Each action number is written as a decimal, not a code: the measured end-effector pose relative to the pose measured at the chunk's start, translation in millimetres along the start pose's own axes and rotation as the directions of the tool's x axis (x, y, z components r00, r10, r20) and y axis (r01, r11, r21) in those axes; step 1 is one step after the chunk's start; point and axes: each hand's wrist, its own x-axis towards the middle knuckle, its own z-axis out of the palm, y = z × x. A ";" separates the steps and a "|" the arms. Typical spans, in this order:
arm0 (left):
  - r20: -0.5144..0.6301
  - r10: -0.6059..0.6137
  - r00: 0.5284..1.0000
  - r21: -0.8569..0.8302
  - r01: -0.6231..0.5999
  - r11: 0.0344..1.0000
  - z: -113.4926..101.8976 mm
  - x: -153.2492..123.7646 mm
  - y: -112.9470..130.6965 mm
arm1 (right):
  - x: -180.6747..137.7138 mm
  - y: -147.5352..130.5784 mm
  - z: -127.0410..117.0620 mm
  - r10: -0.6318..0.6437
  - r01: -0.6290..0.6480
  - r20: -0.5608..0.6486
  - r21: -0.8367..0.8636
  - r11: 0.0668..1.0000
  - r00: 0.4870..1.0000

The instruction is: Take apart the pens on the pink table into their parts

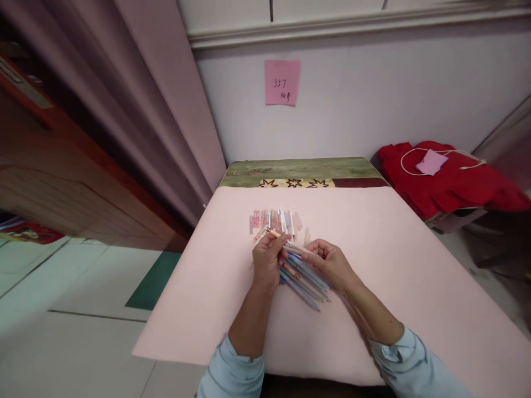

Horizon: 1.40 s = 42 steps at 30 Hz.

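Cropped sleeves [234, 369] lead to hands [267, 262] partly hiding pens [306, 279].

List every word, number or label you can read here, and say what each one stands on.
"357": handwritten on the pink note stuck to the wall.
Below it on the same note: two handwritten characters, too small to read with certainty.
Pens on the table: any print is too small to read.
Pink slip on the red cloth: nothing legible.

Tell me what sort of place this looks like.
Probably a room in a home, with a makeshift work corner: a table under a pale pink cover, a long curtain beside it, and a pink note numbered 357 on the wall.
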 end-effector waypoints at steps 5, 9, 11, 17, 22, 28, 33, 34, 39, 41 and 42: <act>-0.032 0.018 0.999 0.011 -0.017 1.000 -1.3 2.6 2.2 | 1.4 -2.3 -4.3 -0.003 0.005 -0.090 0.017 1.000 0.996; -0.091 0.151 0.984 0.143 -0.137 0.980 -7.9 5.3 2.3 | 4.7 -2.8 -15.5 -0.071 0.057 -0.183 -0.084 0.995 0.981; -0.083 0.235 0.969 0.267 -0.205 0.942 -11.8 6.0 1.3 | 5.5 -1.4 -19.5 -0.134 0.095 -0.200 -0.195 0.976 0.971; 0.001 0.349 0.937 0.585 -0.283 0.760 -19.1 6.6 -3.3 | 2.9 0.0 -17.4 -0.293 0.167 -0.191 -0.492 0.854 0.937; 0.011 0.411 0.912 0.639 -0.322 0.698 -20.5 7.3 -3.5 | 1.3 -2.5 -17.5 -0.309 0.165 -0.179 -0.552 0.817 0.934; 0.023 0.479 0.878 0.677 -0.366 0.638 -17.5 1.9 -0.4 | -0.1 -4.2 -17.1 -0.338 0.168 -0.281 -0.491 0.855 0.898; 0.093 0.495 0.864 0.717 -0.403 0.568 -16.8 2.0 -1.3 | 1.4 -0.7 -15.2 -0.298 0.192 -0.281 -0.349 0.917 0.912; 0.096 0.491 0.866 0.723 -0.400 0.564 -17.0 2.4 -1.7 | 1.9 0.2 -14.8 -0.285 0.189 -0.275 -0.328 0.925 0.918; 0.078 0.499 0.863 0.722 -0.394 0.569 -18.4 2.8 -2.9 | 1.7 -0.2 -13.4 -0.325 0.226 -0.264 -0.345 0.911 0.908; 0.085 0.506 0.858 0.768 -0.380 0.516 -18.9 2.4 -2.8 | 0.2 -1.8 -13.5 -0.357 0.241 -0.290 -0.368 0.898 0.888; 0.088 0.507 0.858 0.794 -0.368 0.484 -19.0 2.1 -2.7 | -0.7 -2.6 -13.8 -0.380 0.256 -0.306 -0.376 0.891 0.873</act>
